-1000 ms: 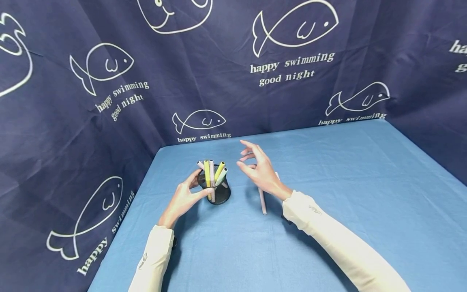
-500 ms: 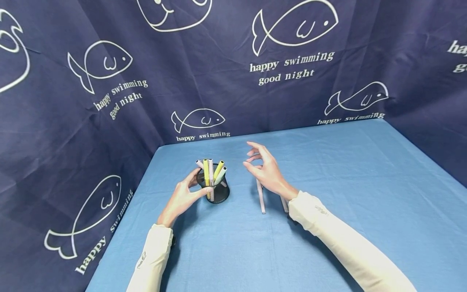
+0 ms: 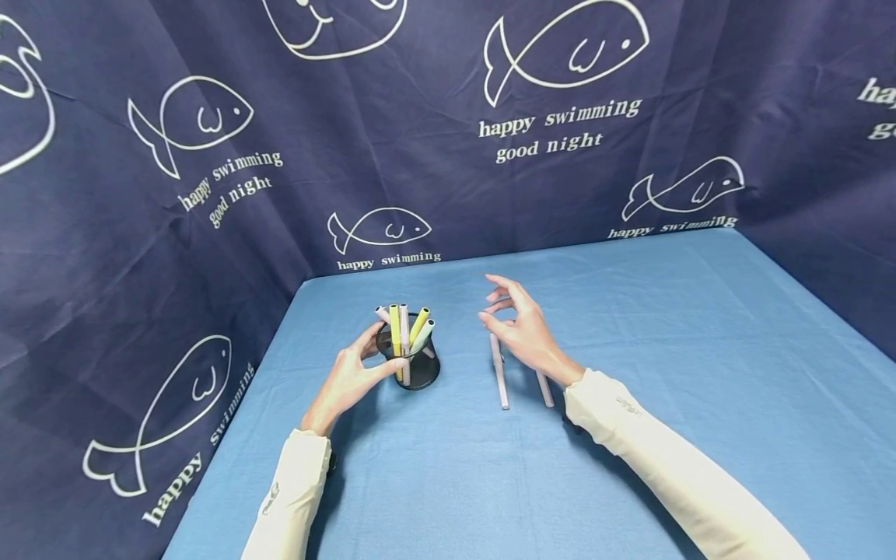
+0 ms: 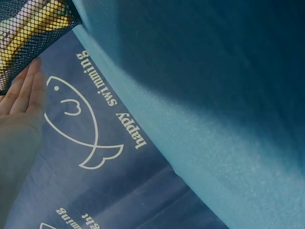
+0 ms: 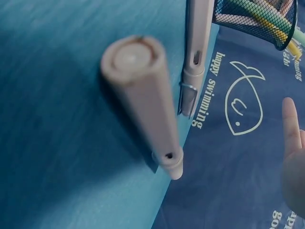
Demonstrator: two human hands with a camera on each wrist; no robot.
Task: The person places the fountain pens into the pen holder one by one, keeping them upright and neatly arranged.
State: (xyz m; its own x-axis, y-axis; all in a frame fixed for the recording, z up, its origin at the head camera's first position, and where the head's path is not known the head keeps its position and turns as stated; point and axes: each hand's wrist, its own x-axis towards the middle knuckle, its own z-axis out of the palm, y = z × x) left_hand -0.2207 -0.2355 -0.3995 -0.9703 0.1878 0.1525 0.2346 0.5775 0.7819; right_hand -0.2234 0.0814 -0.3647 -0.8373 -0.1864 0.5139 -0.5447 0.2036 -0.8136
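Observation:
My left hand (image 3: 348, 379) grips a black mesh pen holder (image 3: 424, 375), thumb on the near side and fingers on the far side. Several pens in yellow, pale pink and mint green stand in the holder, such as a yellow pen (image 3: 395, 327). To the right, my right hand (image 3: 526, 333) hovers over the table with loosely bent fingers and holds nothing. Two pale pink pens lie below it, the left pen (image 3: 500, 375) and the right pen (image 3: 545, 391), whose far end the hand hides. A metal clip shows on one pen (image 5: 198, 52) in the right wrist view.
A blue cloth (image 3: 448, 482) covers the table. Dark navy curtains (image 3: 448, 179) with white fish drawings and lettering hang behind it and along both sides.
My right hand has moved right and slightly toward me, away from the pen holder, uncovering more of the two lying pens. My left hand keeps its hold on the pen holder.

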